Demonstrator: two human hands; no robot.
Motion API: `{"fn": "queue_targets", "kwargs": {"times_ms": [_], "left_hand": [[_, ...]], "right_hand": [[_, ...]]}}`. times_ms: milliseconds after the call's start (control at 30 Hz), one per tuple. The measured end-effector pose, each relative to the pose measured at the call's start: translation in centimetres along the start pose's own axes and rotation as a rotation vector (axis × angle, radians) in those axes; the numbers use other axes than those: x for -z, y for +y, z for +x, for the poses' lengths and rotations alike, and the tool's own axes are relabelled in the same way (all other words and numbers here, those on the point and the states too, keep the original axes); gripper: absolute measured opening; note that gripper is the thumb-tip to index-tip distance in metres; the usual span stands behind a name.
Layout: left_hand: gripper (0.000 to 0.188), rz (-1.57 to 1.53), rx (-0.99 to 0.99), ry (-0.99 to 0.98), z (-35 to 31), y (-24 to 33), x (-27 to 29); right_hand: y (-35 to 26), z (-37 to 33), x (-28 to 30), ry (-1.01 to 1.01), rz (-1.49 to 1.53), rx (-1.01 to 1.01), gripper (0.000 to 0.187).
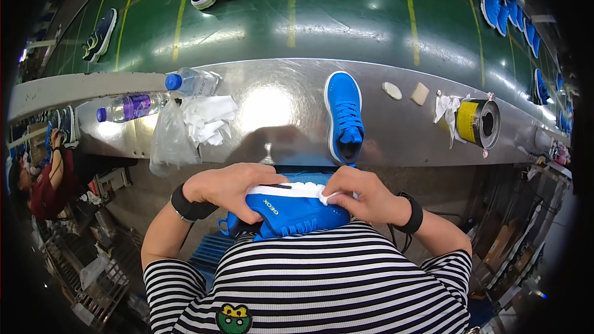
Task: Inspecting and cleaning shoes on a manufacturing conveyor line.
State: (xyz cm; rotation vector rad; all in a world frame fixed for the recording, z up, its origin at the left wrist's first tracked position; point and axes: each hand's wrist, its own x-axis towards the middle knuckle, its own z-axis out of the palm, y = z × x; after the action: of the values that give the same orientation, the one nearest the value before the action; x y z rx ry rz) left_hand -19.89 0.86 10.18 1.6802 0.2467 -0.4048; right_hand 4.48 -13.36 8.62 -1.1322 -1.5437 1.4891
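I hold the blue shoe [297, 211] on its side in front of my striped shirt [309, 272], at the clock's centre. My left hand [223, 189] is clamped round its heel end, I judge to steady it; my right hand [366, 196] pinches a white wad [326, 198] against the sole edge, which seems turned up for easy reach. The toe points to 3 o'clock, the heel to 9, the long axis lying between them; laces face 6. At 1 o'clock a second blue shoe [344, 108] points its toe to 12 on the metal bench [402, 142].
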Motion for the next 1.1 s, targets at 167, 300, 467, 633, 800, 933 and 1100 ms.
{"fn": "queue_targets", "kwargs": {"times_ms": [167, 300, 467, 633, 800, 933, 1100], "left_hand": [[0.07, -0.011, -0.03, 0.015, 0.1, -0.1, 0.0], [0.07, 0.004, -0.04, 0.01, 0.1, 0.0, 0.0], [0.07, -0.017, -0.02, -0.004, -0.1, -0.5, -0.3], [0.069, 0.016, -0.044, -0.027, 0.5, -0.4, -0.2], [0.068, -0.024, -0.043, 0.002, 0.0, -0.8, -0.8], [0.069, -0.052, -0.037, -0.021, 0.5, -0.5, -0.4], [0.068, -0.03, -0.041, -0.005, 0.2, -0.7, -0.6]], "right_hand": [[-0.9, 1.7, 0.0, -0.045, 0.097, -0.244, 0.011], [-0.6, 2.5, -0.4, 0.001, -0.032, -0.124, 0.013], [0.4, 1.0, -0.8, -0.011, -0.136, 0.121, 0.019], [0.3, 2.1, -1.1, -0.044, -0.22, 0.271, 0.024], [0.6, -0.2, -0.9, -0.093, -0.191, 0.219, 0.025], [0.8, 1.2, -1.0, -0.041, -0.234, 0.232, 0.025], [0.7, 0.0, -0.1, -0.073, -0.249, 0.233, 0.026]]}}
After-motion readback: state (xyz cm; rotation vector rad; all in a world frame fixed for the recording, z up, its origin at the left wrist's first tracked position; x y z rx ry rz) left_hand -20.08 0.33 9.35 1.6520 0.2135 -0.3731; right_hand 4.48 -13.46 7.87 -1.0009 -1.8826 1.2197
